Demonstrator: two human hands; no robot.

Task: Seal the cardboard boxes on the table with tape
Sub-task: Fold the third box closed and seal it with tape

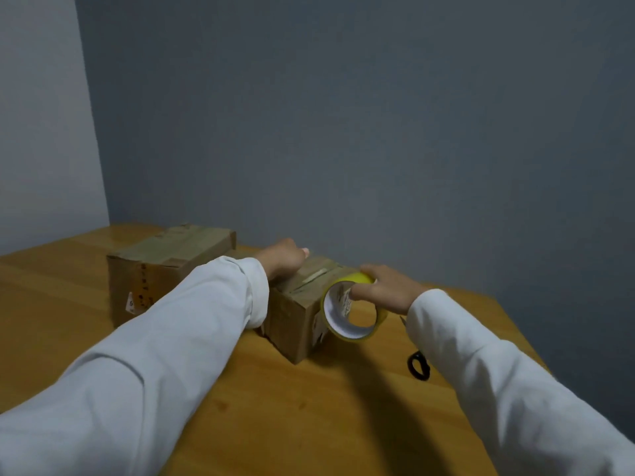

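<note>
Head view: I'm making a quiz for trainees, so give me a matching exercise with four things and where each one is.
Things:
1. tape roll
2. scissors
3. larger box
4. left hand

Places:
A. far left on the table
B. on top of the smaller box
C. on the table under the right sleeve
D. gripped by the right hand

Pairs: 1-D, 2-C, 3-A, 4-B

Your surface is warm, smooth wood with a soft sheen near the far left corner. Both boxes, the larger and the smaller, are matt brown cardboard with duller tape strips. Your tape roll looks glossy yellow plastic over a white paper core; your sleeves are matt pale cloth
</note>
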